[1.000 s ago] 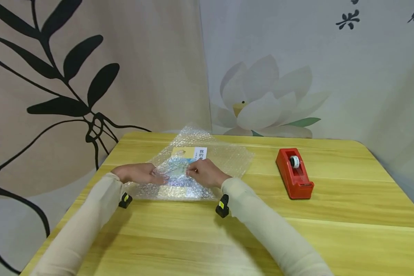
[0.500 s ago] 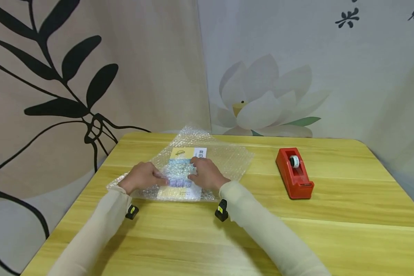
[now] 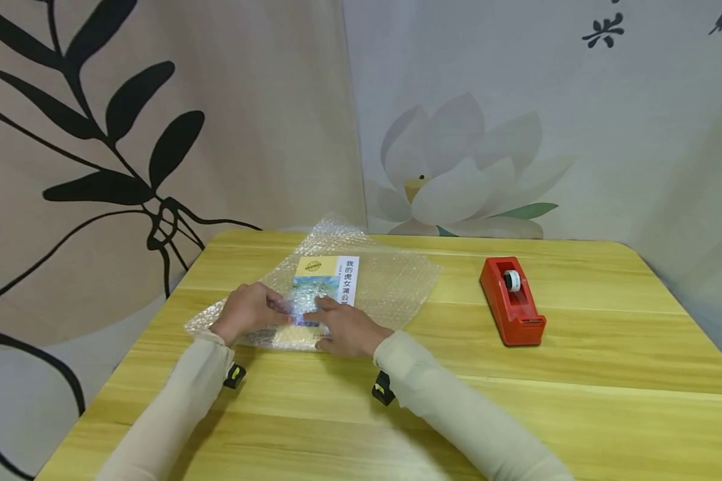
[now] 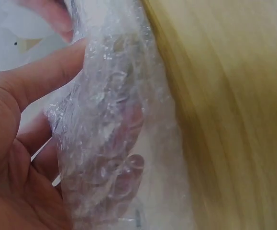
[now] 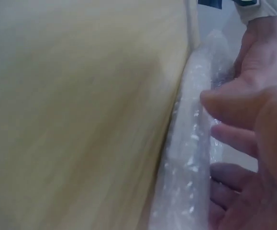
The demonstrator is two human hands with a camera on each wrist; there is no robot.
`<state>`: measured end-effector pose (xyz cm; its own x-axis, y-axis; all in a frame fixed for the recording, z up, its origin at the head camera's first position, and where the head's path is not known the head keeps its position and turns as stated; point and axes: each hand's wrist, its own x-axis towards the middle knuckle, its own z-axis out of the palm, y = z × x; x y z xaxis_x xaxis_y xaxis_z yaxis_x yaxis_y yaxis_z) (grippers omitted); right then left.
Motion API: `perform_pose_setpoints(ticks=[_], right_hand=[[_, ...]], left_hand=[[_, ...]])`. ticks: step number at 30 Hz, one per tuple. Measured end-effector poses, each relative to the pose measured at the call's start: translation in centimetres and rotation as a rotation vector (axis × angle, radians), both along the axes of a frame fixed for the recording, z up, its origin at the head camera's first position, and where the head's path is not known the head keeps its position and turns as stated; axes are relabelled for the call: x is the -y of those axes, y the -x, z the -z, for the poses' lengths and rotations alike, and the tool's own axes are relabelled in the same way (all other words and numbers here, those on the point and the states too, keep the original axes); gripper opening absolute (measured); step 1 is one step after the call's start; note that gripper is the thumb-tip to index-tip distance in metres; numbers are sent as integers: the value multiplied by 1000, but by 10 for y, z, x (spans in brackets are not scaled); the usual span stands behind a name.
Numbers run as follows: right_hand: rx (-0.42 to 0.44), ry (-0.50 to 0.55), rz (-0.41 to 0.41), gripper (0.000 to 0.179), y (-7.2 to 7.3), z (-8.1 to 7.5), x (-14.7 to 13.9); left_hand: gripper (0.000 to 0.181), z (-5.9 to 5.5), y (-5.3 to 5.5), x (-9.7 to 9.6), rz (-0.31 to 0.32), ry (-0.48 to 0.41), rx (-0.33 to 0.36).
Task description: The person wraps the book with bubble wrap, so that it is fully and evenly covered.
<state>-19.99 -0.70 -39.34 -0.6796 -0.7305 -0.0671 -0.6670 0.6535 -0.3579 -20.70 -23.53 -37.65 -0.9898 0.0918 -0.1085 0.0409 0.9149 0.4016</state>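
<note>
A sheet of clear bubble wrap [image 3: 391, 274] lies on the table with a book [image 3: 315, 267] in it; the book's cover is yellow, blue and white. My left hand [image 3: 249, 310] holds the wrap at the book's left side. In the left wrist view, fingers of the left hand [image 4: 33, 115] show through the wrap, with the thumb in front. Over the book's lower right part, my right hand [image 3: 349, 327] rests with fingers extended toward the left hand. The right wrist view has the right hand's thumb and fingers [image 5: 234, 110] against the wrap's near side.
A red tape dispenser [image 3: 513, 304] with a small white roll stands to the right on the wooden table [image 3: 614, 361]. Behind the table hangs a curtain [image 3: 265, 113] printed with plants and a lotus.
The left hand shifted slightly right and its wrist turned. The right hand slid down and left over the book, so more of the cover's upper part shows.
</note>
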Motion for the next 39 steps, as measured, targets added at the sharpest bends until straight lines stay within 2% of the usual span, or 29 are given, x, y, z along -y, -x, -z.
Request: perform_pose_setpoints(ticks=[8, 12, 16, 19, 23, 27, 32, 34, 39], right_hand=[[26, -44, -45, 57, 3, 6, -4], [18, -53, -37, 52, 4, 5, -3], [-8, -64, -33, 48, 4, 4, -1], [-24, -73, -35, 47, 4, 4, 1], [-19, -85, -18, 47, 3, 3, 2], [-7, -98, -5, 47, 2, 3, 4], [6, -90, 5, 47, 1, 4, 6], [1, -85, 10, 47, 1, 4, 5], [-17, -85, 11, 47, 2, 3, 4]], left_hand=[[51, -1, 0, -3, 5, 52, -8], [58, -4, 0, -3, -3, 66, 23], [58, -7, -3, 4, -19, 49, 52], [51, -12, -5, 12, -35, 23, 65], [43, -20, 0, 21, -42, -57, 78], [43, -27, 18, 29, -24, -243, 105], [46, -28, 48, 31, 12, -495, 142], [46, -27, 62, 28, 0, -567, 145], [48, -22, 94, 20, -79, -753, 145]])
